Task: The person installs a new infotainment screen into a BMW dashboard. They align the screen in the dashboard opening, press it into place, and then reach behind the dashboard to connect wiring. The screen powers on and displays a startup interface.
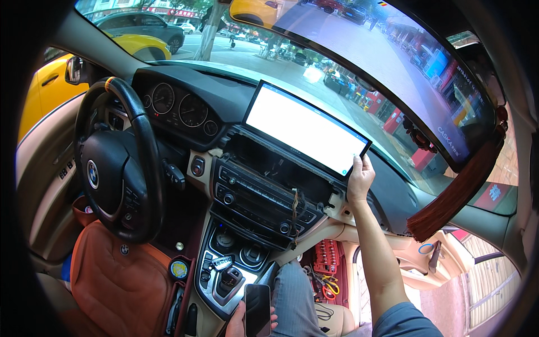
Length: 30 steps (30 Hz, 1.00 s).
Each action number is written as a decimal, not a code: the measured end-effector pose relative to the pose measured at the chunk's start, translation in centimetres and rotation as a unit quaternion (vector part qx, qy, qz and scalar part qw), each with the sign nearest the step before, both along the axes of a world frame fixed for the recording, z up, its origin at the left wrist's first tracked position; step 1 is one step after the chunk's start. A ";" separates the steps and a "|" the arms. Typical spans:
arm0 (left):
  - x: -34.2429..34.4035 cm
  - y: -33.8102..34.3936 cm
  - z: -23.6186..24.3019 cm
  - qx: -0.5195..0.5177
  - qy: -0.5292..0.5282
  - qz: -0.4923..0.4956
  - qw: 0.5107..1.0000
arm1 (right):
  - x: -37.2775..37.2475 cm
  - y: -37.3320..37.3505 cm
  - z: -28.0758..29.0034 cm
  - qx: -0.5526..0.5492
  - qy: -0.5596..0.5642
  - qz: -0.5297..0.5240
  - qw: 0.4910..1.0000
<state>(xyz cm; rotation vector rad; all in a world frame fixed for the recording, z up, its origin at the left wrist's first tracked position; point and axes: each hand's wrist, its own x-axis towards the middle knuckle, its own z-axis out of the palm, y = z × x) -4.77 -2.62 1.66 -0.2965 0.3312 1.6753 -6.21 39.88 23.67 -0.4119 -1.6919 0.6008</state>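
- Landmark: the wide display screen (306,128), lit blank white, propped on the dash above the open centre-stack cavity (275,165). Its long axis runs from upper left down to lower right, tilted, with the face toward the cabin.
- Right hand (359,178) is at the screen's lower right corner, arm stretched up from the lower right. Fingers curl around that corner from below and the thumb sits on the edge: a partly closed grip on the bezel, not a full fist.
- From that hand the screen's body extends up and to the left, so it holds one end only. The far left end is unsupported by any hand.
- Left hand (250,320) is low, well below the screen near the bottom edge, wrapped around a dark smartphone (257,309) held upright with its screen off. It is much farther from the display than the right hand.
- Below the screen: the radio/climate control panel (255,202) looks pulled loose, with a cable or strap (294,210) hanging in front of it. Whether it connects to the screen can't be told.
- Further below the panel: gear selector (230,278) and console controls.
- Left of the screen: instrument cluster (179,109) and steering wheel (118,163), well apart from it.
- Below and right of the screen: red tool tray (327,255) in the footwell, with pliers (328,286) just beside it.
- Right of the screen: a red tassel (455,196) hangs from the mirror, clear of the hand.
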 end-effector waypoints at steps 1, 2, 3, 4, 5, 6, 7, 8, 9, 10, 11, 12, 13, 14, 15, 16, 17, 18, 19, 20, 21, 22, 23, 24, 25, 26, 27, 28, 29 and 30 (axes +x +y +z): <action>0.0 0.0 0.0 -0.001 0.001 -0.001 1.000 | -0.1 0.0 -0.1 -0.003 0.002 0.004 1.000; 0.0 0.0 -0.1 0.001 -0.003 0.000 1.000 | -0.2 0.0 -0.1 -0.007 0.003 0.007 1.000; 0.0 0.0 -0.1 0.003 -0.007 0.001 1.000 | -0.2 0.1 -0.1 -0.003 0.005 0.005 1.000; 0.0 0.0 -0.1 0.005 -0.011 0.001 1.000 | -0.2 0.1 -0.2 0.000 0.007 0.003 1.000; 0.0 0.0 -0.1 0.002 -0.010 0.000 1.000 | -0.2 0.2 -0.2 0.007 0.005 0.013 1.000; 0.0 0.0 -0.1 -0.002 -0.010 -0.001 1.000 | -0.1 0.2 -0.1 0.003 0.003 -0.002 1.000; 0.1 0.0 -0.1 -0.006 -0.010 -0.002 1.000 | 0.0 0.2 -0.1 0.002 -0.002 -0.005 1.000; 0.1 0.0 -0.1 -0.007 -0.011 -0.002 1.000 | 0.1 0.3 0.0 -0.011 -0.001 -0.009 1.000; 0.1 0.0 -0.1 -0.008 -0.012 -0.002 1.000 | 0.1 0.3 0.0 0.005 -0.002 -0.006 1.000; 0.1 0.1 0.0 -0.009 -0.012 -0.002 1.000 | 0.2 0.3 0.0 0.008 0.004 -0.004 1.000; 0.1 0.1 0.0 -0.008 -0.012 -0.002 1.000 | 0.2 0.3 0.0 0.017 0.009 0.005 1.000; 0.1 0.1 0.0 -0.007 -0.012 -0.002 1.000 | 0.2 0.4 0.0 0.009 0.009 -0.003 1.000; 0.0 0.1 0.0 -0.006 -0.012 -0.002 1.000 | 0.2 0.4 -0.1 0.007 0.009 -0.004 1.000; 0.0 0.1 0.0 -0.008 -0.013 -0.002 1.000 | 0.3 0.5 -0.1 0.014 0.008 0.008 1.000; 0.0 0.1 0.0 -0.010 -0.013 -0.002 1.000 | 0.3 0.6 -0.2 0.004 0.004 -0.007 1.000; 0.0 0.1 0.0 -0.012 -0.014 -0.002 1.000 | 0.4 0.7 -0.2 0.003 0.001 -0.008 1.000; 0.0 0.1 0.0 -0.010 -0.016 -0.003 1.000 | 0.4 0.7 -0.2 0.003 0.000 -0.003 1.000; 0.0 0.1 0.0 -0.007 -0.018 -0.004 1.000 | 0.3 0.6 -0.1 -0.003 0.004 -0.002 1.000; 0.0 0.1 0.0 -0.005 -0.020 -0.005 1.000 | 0.2 0.4 0.0 -0.008 0.011 0.006 1.000; 0.0 0.1 0.0 -0.007 -0.021 -0.003 1.000 | 0.0 0.1 0.2 -0.025 0.024 0.016 0.999; 0.0 0.1 0.0 -0.009 -0.021 -0.002 1.000 | -0.2 -0.4 0.4 0.072 0.013 -0.083 0.994; 0.0 0.0 0.0 -0.011 -0.021 0.002 1.000 | -0.6 -1.1 0.6 0.155 0.009 -0.179 0.972; 0.0 0.0 0.0 -0.008 -0.019 0.004 1.000 | -1.0 -2.0 0.9 0.204 -0.004 -0.267 0.942; 0.0 0.0 0.0 -0.005 -0.017 0.006 1.000 | -1.3 -2.9 1.3 0.282 -0.055 -0.284 0.915; 0.0 0.0 -0.1 -0.003 -0.015 0.006 1.000 | -1.6 -4.0 1.6 0.326 -0.114 -0.296 0.891; 0.1 0.0 -0.1 0.007 -0.015 0.008 1.000 | -1.8 -5.1 1.8 0.366 -0.169 -0.314 0.859; 0.1 0.0 -0.1 0.016 -0.015 0.006 1.000 | -2.7 -6.1 2.0 0.384 -0.212 -0.290 0.851; 0.1 0.0 0.0 0.025 -0.015 0.004 1.000 | -3.8 -6.8 2.2 0.408 -0.248 -0.274 0.835; 0.1 0.0 0.1 0.011 -0.016 0.002 1.000 | -4.8 -7.3 2.5 0.417 -0.275 -0.259 0.827; 0.1 0.0 0.2 -0.002 -0.017 0.003 1.000 | -5.8 -7.8 2.6 0.411 -0.281 -0.260 0.827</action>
